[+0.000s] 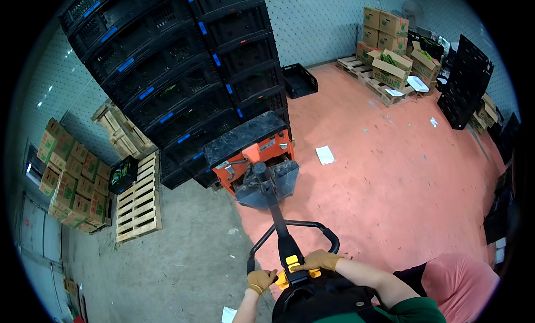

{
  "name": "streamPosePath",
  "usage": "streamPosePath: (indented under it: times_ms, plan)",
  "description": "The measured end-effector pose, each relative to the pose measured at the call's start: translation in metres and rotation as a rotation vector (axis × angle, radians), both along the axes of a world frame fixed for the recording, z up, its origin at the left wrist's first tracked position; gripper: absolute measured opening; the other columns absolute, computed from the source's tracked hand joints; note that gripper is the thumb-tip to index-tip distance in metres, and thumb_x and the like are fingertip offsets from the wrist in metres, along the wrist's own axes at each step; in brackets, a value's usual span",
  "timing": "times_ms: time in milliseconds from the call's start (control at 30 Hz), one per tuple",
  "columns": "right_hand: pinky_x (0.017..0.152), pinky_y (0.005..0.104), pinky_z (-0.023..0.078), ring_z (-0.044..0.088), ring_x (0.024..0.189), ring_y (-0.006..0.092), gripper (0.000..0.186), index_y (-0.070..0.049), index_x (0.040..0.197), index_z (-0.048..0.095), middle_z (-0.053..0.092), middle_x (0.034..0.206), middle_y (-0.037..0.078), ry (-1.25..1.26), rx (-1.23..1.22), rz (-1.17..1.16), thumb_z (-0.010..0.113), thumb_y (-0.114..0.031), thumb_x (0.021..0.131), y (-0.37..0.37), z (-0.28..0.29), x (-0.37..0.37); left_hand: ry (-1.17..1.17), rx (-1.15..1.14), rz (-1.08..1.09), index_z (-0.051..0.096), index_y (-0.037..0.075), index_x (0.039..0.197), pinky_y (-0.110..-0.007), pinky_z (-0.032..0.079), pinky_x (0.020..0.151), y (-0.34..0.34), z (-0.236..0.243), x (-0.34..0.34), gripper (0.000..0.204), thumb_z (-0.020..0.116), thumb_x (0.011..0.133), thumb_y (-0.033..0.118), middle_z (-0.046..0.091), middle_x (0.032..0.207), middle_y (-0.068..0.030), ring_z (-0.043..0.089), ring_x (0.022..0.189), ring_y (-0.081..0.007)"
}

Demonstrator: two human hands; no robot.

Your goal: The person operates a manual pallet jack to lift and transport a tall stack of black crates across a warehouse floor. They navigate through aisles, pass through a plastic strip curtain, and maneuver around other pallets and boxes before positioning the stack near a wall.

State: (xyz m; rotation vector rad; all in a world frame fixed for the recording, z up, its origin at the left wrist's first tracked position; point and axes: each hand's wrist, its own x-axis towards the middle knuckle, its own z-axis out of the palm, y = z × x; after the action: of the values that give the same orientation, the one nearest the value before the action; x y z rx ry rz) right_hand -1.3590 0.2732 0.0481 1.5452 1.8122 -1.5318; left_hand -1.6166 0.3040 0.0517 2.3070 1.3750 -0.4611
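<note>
An orange and black electric pallet truck [253, 156] stands before me. Its black tiller [278, 225] slopes toward me, ending in a looped handle [305, 223] with yellow controls [292, 262]. My left hand [261, 281], in a tan glove, is closed on the handle's left side, its thumb by a yellow control. My right hand [320, 260], gloved alike, is closed over the right side, fingers reaching the yellow buttons. Beyond the truck rises a tall stack of black plastic crates [173, 72] with blue labels. The truck's forks are hidden.
Left stand a wooden pallet [139, 200] and stacked cardboard boxes [78, 178]. At the back right, open boxes [390, 69] of green produce sit on a pallet near an upright black panel [465, 83]. Paper [325, 155] lies on the red floor. Pink cloth [460, 284] shows at lower right.
</note>
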Motion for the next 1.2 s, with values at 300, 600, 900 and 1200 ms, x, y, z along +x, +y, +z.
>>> streamPosePath:
  times_ms: [300, 600, 900, 1200]
  plan:
    - [0.081, 0.038, 0.047, 0.064, 0.091, 0.0302, 0.104, -0.001, 0.098, 0.068, 0.067, 0.094, 0.017, 0.061, 0.051, -0.039, 0.029, -0.091, 0.065, -0.003, 0.008, 0.003, 0.104, -0.118, -0.011, 0.073, 0.011, 0.078, -0.042, 0.048, 0.069, 0.016, 0.002, 0.003, 0.058, 0.037, 0.087, 0.055, 0.067, 0.079, -0.0162, 0.065, 0.076, -0.0339]
    - [0.077, 0.0391, 0.048, 0.065, 0.086, 0.0328, 0.097, 0.001, 0.096, 0.069, 0.068, 0.087, 0.018, 0.212, 0.121, -0.222, 0.035, -0.086, 0.069, 0.0, 0.019, 0.001, -0.074, 0.313, -0.086, 0.067, 0.001, 0.059, -0.042, 0.048, 0.081, 0.009, -0.002, -0.016, 0.048, 0.045, 0.087, 0.033, 0.062, 0.059, -0.0177, 0.06, 0.057, -0.0339]
    - [0.067, 0.0399, 0.046, 0.065, 0.075, 0.0317, 0.092, 0.0, 0.085, 0.071, 0.067, 0.075, 0.016, 0.26, 0.288, -0.25, 0.039, -0.085, 0.069, 0.0, 0.022, -0.008, -0.138, 0.233, 0.087, 0.062, -0.001, 0.053, -0.041, 0.05, 0.084, 0.001, -0.005, -0.037, 0.05, 0.046, 0.089, 0.03, 0.056, 0.05, -0.019, 0.056, 0.05, -0.0363]
    - [0.07, 0.0391, 0.047, 0.066, 0.079, 0.031, 0.093, 0.001, 0.088, 0.07, 0.067, 0.078, 0.016, 0.257, 0.201, -0.237, 0.038, -0.084, 0.07, 0.001, 0.024, -0.013, -0.139, 0.276, 0.086, 0.061, 0.003, 0.05, -0.041, 0.051, 0.067, 0.001, -0.001, -0.036, 0.041, 0.053, 0.085, 0.024, 0.057, 0.054, -0.0174, 0.059, 0.056, -0.0353]
